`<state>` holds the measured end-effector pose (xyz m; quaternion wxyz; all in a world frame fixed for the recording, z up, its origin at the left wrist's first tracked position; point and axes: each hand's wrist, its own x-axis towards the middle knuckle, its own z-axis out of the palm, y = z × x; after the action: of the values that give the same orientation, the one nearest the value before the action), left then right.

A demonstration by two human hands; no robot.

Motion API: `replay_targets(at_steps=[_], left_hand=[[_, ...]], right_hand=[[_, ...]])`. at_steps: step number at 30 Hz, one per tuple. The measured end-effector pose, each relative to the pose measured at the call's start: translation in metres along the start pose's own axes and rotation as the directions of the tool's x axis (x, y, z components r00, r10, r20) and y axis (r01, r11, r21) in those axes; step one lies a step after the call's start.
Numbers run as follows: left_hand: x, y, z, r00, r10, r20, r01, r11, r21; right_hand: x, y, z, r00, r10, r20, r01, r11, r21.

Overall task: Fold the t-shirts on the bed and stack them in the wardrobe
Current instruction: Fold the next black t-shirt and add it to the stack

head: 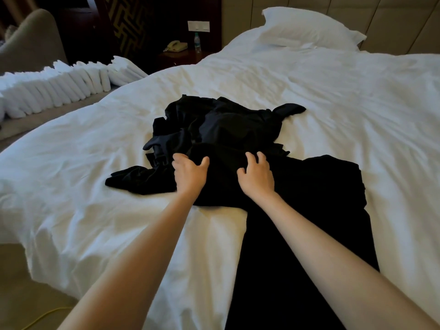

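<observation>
A crumpled heap of black t-shirts (pixel 221 129) lies in the middle of the white bed (pixel 345 110). A flatter black garment (pixel 309 222) stretches from the heap toward me at the lower right. My left hand (pixel 189 172) rests on the near left edge of the heap, fingers curled into the cloth. My right hand (pixel 256 173) sits on the black fabric just right of it, fingers bent and spread, pressing into the cloth. Whether either hand really grips the fabric is unclear. No wardrobe is in view.
A white pillow (pixel 307 27) lies at the bed's far end by a padded headboard. A row of folded white towels (pixel 54 89) lines a sofa on the left. A nightstand holds a phone (pixel 177 45) and a water bottle (pixel 197 42).
</observation>
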<state>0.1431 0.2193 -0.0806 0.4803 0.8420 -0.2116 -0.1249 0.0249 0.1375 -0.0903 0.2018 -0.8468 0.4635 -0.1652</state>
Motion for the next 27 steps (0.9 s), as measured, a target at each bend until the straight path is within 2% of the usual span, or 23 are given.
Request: replay_targets(at_steps=[2, 4, 5, 8, 11, 13, 15, 17, 20, 23, 25, 27], left_hand=[[-0.01, -0.005, -0.002, 0.985, -0.147, 0.088, 0.143, 0.989, 0.049], [-0.017, -0.009, -0.004, 0.95, -0.242, 0.195, 0.225, 0.969, 0.106], [-0.018, -0.01, -0.006, 0.928, -0.274, 0.252, 0.262, 0.962, 0.081], [-0.019, -0.005, -0.016, 0.865, -0.327, 0.379, 0.407, 0.901, -0.15], [-0.018, 0.013, -0.019, 0.855, -0.251, 0.454, 0.416, 0.854, -0.312], [-0.024, 0.037, -0.014, 0.851, -0.181, 0.494, 0.38, 0.86, -0.34], [-0.033, 0.063, -0.006, 0.839, -0.064, 0.54, 0.277, 0.905, -0.323], [-0.044, 0.086, 0.006, 0.804, 0.065, 0.591, 0.147, 0.941, -0.304], [-0.069, 0.11, 0.031, 0.709, 0.194, 0.678, -0.015, 0.965, -0.261], [-0.092, 0.122, 0.062, 0.608, 0.239, 0.757, -0.125, 0.97, -0.206], [-0.105, 0.121, 0.083, 0.534, 0.24, 0.811, -0.14, 0.971, -0.195], [-0.12, 0.117, 0.103, 0.476, 0.23, 0.849, -0.162, 0.972, -0.173]], right_hand=[[-0.01, -0.006, 0.004, 0.995, -0.017, 0.102, 0.018, 1.0, -0.014], [-0.019, -0.008, 0.006, 0.975, -0.016, 0.221, 0.026, 0.999, -0.04], [-0.021, -0.008, 0.005, 0.964, 0.0, 0.266, 0.0, 1.0, 0.0], [-0.022, -0.006, -0.005, 0.954, 0.062, 0.292, -0.144, 0.952, 0.27], [-0.018, -0.006, -0.024, 0.948, 0.113, 0.296, -0.264, 0.798, 0.542], [-0.016, -0.004, -0.04, 0.921, 0.151, 0.36, -0.374, 0.603, 0.705], [-0.017, -0.002, -0.057, 0.88, 0.139, 0.455, -0.472, 0.364, 0.803], [-0.017, 0.009, -0.075, 0.866, 0.108, 0.488, -0.5, 0.221, 0.837], [-0.016, 0.033, -0.098, 0.881, 0.089, 0.464, -0.472, 0.114, 0.874], [-0.023, 0.059, -0.12, 0.907, 0.108, 0.407, -0.411, 0.019, 0.912], [-0.028, 0.078, -0.127, 0.909, 0.194, 0.37, -0.381, 0.019, 0.925], [-0.035, 0.099, -0.127, 0.875, 0.288, 0.389, -0.423, 0.065, 0.904]])
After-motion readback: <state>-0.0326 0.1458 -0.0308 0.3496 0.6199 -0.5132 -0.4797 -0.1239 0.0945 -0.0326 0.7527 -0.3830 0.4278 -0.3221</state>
